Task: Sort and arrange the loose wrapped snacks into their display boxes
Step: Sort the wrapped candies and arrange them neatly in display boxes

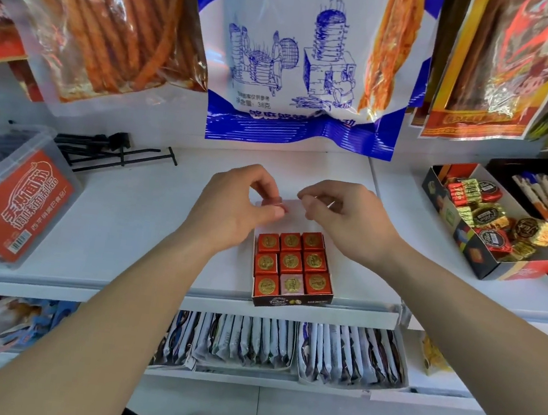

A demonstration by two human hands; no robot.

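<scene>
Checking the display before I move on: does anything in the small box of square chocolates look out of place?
Yes. One pale pink wrapped square sits mid front row of the small dark cardboard display box, among eight red foil-wrapped squares. It is the only one of that colour there, so it looks missorted.

The shelf [125,223] is smooth, white and faintly glossy. The box [292,302] is printed card, and its sweets [290,261] wear shiny red foil with gold seals; the pink sweet [290,283] has paler foil. The sheet [288,205] at the box's back looks thin, pale and half-clear. The tub [4,143] is clear, hard plastic with a red paper label [14,206]. The hanging bags [295,54] are glossy, crinkled film.
</scene>
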